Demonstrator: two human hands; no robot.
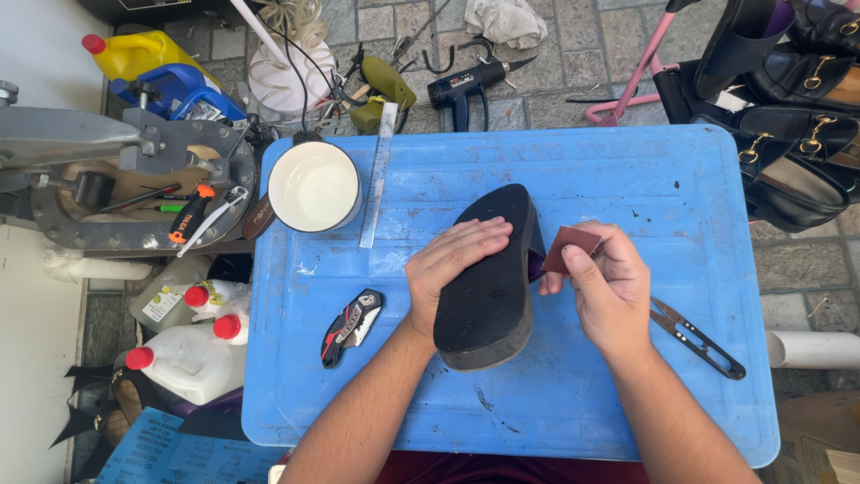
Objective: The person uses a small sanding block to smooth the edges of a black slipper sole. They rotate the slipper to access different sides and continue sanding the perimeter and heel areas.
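Note:
A black shoe (491, 296) lies sole-up in the middle of a blue plastic table (627, 179). My left hand (448, 264) presses flat on the sole and pins it down. A small reddish-brown piece of sandpaper (568, 247) is pinched in my right hand (609, 291) and held against the shoe's right edge. A bit of purple shows at the shoe's side next to the sandpaper.
On the table: a white bowl (313, 186), a clear ruler (378, 175), a folding utility knife (352, 326), black thread snips (697, 338). Left are glue bottles (193, 358) and a metal press (134, 179). Black shoes (793, 99) hang at the right. A heat gun (470, 85) lies beyond.

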